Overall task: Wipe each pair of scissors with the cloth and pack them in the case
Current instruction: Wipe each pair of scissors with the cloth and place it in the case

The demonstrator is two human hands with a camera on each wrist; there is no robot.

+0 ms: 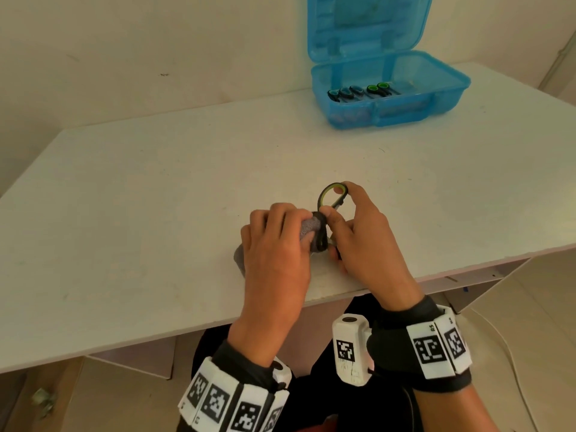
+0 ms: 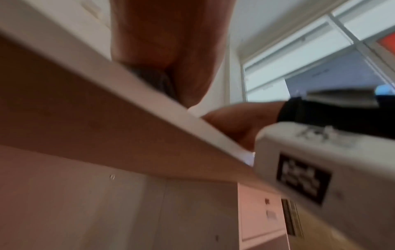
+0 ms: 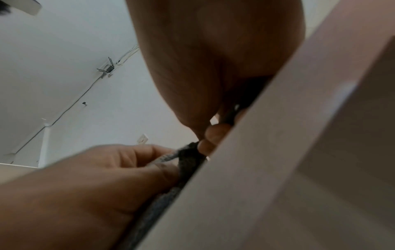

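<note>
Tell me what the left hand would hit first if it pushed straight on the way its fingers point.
Probably the scissors: the left hand, gripping the cloth, points at the right hand holding them, right beside it. Depth is unclear.

Bare white worktop [image 1: 156, 188] lies open left of and beyond both hands; only the open blue plastic case [image 1: 389, 98] stands far right.
</note>
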